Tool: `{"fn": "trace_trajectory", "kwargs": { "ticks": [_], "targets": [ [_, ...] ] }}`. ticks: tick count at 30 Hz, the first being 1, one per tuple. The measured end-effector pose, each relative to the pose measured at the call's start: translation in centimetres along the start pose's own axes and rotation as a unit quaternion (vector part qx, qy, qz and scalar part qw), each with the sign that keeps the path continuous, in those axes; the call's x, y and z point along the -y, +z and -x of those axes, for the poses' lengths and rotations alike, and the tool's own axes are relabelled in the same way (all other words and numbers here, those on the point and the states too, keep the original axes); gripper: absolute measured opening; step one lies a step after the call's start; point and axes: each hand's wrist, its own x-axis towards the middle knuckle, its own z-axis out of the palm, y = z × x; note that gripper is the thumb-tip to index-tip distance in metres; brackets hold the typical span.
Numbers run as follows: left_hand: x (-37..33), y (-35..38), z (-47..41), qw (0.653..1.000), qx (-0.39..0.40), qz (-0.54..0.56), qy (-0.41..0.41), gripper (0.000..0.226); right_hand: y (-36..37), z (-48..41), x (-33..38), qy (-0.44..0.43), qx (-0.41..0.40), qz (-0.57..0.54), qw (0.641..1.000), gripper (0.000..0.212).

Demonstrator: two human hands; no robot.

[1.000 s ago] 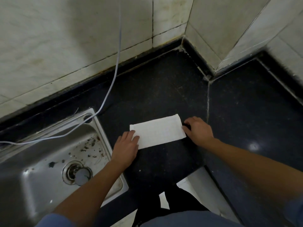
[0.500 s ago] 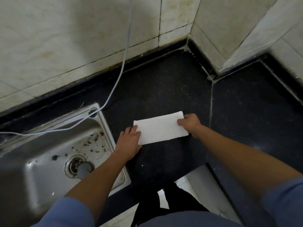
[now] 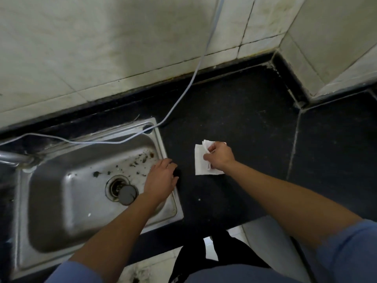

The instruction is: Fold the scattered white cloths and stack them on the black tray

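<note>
right hand grips folded cloth, fingers curled round its far end | cloth on black counter, just right of sink | left hand relaxed, holds nothing, over sink's right rim | cable crosses sink's far edge

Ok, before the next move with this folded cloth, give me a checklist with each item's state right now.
1. Right hand grips the white cloth: ok.
2. Cloth folded down small: ok, though its top edges fan loose.
3. Left hand off the cloth and holding nothing, over the sink edge: ok.
4. Black tray in sight as a target: not ok, it is out of frame.
5. More cloths left to fold: cannot tell, none in view.
</note>
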Motion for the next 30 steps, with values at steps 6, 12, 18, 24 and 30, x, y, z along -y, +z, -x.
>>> {"fn": "trace_trajectory", "kwargs": {
  "ticks": [6,12,18,24,30],
  "targets": [
    [1.2,0.2,1.1,1.0,-0.013,-0.001,-0.013,0.031,3.2,-0.9,0.7,-0.004,0.0,0.079,0.997,0.03],
    [0.0,-0.1,-0.4,1.0,0.002,0.007,0.007,0.036,1.0,0.2,-0.2,-0.062,-0.035,0.116,0.991,0.039],
    [-4.1,0.3,-3.7,0.994,0.011,-0.03,0.101,0.029,-3.7,2.7,-4.6,-0.194,-0.061,0.266,0.942,0.026],
    [-6.3,2.2,-4.7,0.991,0.059,-0.071,0.1,0.025,-1.6,3.0,-7.5,-0.265,-0.055,0.351,0.896,0.031],
    [-6.1,3.5,-4.5,0.991,0.059,-0.069,0.102,0.021,-1.7,2.5,-10.0,-0.307,-0.113,0.331,0.885,0.01]
  ]
}}
